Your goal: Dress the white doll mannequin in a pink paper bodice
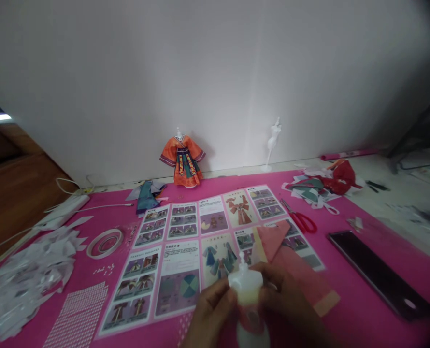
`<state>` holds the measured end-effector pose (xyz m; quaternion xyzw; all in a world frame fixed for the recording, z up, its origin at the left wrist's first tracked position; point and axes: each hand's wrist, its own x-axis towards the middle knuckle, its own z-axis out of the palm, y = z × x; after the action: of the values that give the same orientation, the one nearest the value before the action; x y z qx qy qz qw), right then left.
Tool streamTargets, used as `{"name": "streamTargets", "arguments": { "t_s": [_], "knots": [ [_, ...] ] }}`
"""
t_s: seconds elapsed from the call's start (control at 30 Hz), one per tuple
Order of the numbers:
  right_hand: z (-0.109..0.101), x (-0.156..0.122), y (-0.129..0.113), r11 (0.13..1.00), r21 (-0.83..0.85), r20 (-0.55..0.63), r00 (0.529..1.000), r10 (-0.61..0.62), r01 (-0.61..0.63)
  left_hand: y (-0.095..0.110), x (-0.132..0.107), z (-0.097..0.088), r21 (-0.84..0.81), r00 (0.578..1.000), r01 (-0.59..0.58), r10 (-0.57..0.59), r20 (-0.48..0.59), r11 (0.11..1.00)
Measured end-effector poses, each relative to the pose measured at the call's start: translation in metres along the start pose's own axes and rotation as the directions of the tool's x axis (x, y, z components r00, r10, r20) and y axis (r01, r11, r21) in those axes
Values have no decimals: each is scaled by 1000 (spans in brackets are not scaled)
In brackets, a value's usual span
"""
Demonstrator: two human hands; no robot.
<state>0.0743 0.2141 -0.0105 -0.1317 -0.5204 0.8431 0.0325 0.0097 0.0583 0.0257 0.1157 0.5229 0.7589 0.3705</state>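
A small white doll mannequin [244, 279] stands upright at the near edge of the view, its base at the bottom. Yellow and coral cloth [249, 298] wraps around its torso. My left hand [212, 311] pinches the cloth against the mannequin's left side, thumb toward me. From the other side my right hand [285, 297] closes on it too, fingers partly behind the mannequin. Beyond the right hand lies coral fabric [298, 268] with a pale yellow edge, on top of the printed instruction sheet [180, 263].
At the wall stand a dressed orange doll form [184, 157] and a bare white mannequin [273, 137]. Red scissors [304, 222], a phone [378, 273] and fabric scraps [320, 186] lie to the right. Leftward are a tape roll [105, 243], bead sheet [79, 314] and crumpled white scraps [37, 275].
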Motion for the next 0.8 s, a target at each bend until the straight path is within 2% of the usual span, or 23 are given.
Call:
{"name": "streamTargets", "arguments": {
  "t_s": [0.27, 0.4, 0.5, 0.6, 0.67, 0.8],
  "knots": [
    [0, 0, 0, 990, -49, 67, 990, -128, 131, -6, -1, -4, 1, 997, 73, -73, -16, 997],
    [-1, 0, 6, 982, -72, 19, 985, -173, 174, 0, -1, -1, 87, 996, 76, -72, -55, 993],
    [-1, -2, 8, 977, -127, -19, 985, -173, 169, 4, -1, 2, 133, 994, 59, -46, -100, 989],
    [1, -2, 6, 971, -169, -24, 985, -173, 166, 3, -1, 2, 126, 998, 35, -28, -63, 991],
    [2, -3, 5, 968, -181, -1, 984, -178, 174, 1, -1, 1, 106, 999, 20, -17, -32, 994],
    [0, -3, 11, 980, -129, 78, 986, -145, 154, 0, -2, -1, 123, 999, 31, -26, -41, 992]
  ]
}}
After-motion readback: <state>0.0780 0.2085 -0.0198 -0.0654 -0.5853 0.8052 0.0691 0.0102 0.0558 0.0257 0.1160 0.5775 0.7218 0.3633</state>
